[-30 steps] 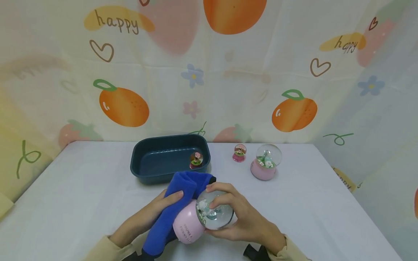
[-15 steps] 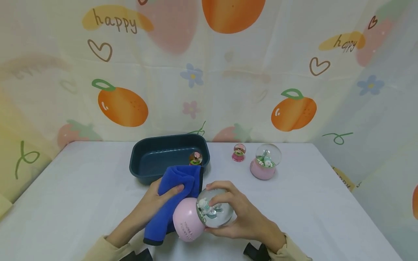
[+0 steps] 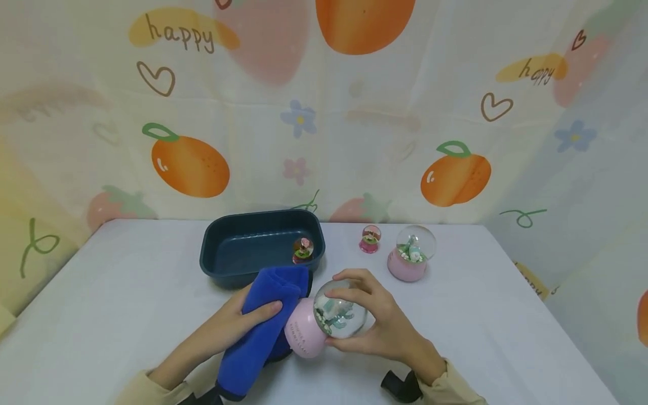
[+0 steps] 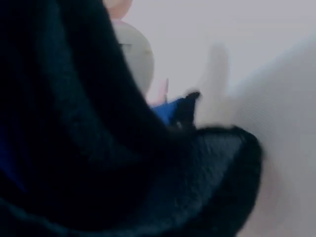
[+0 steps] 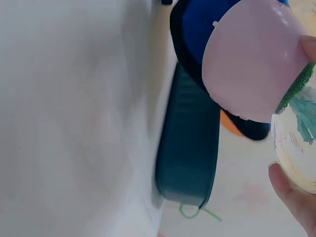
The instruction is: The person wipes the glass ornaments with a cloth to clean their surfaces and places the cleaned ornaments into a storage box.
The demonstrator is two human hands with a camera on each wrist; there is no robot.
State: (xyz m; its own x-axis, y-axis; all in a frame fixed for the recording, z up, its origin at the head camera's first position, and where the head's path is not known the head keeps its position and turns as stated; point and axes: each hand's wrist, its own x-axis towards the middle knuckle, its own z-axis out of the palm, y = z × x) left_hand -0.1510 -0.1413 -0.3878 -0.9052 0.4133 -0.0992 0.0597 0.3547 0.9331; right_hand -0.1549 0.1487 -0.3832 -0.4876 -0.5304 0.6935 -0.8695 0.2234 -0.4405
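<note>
My right hand (image 3: 382, 318) holds a large snow globe (image 3: 305, 333) by its clear dome, fingers over the top and thumb below. The globe lies tilted, its pink lettered base pointing toward my left hand (image 3: 235, 319). That hand grips a folded blue cloth (image 3: 253, 351) with dark edging, thumb on top, the cloth right against the pink base. In the right wrist view the smooth base (image 5: 252, 64) overlaps the cloth (image 5: 195, 29). Dark, blurred fabric (image 4: 113, 163) fills much of the left wrist view, with part of the pale globe (image 4: 138, 54) behind it.
Behind the hands stands a dark teal tray (image 3: 243, 273) with a small snow globe (image 3: 302, 250) at its right end. Farther right are another small pink globe (image 3: 370, 239) and a large pink-based one (image 3: 407, 264). A printed curtain (image 3: 354, 140) hangs at the table's back.
The held snow globe and my right hand have shifted slightly up and to the right. The cloth in my left hand has been moved along beside the base, its far end now farther left.
</note>
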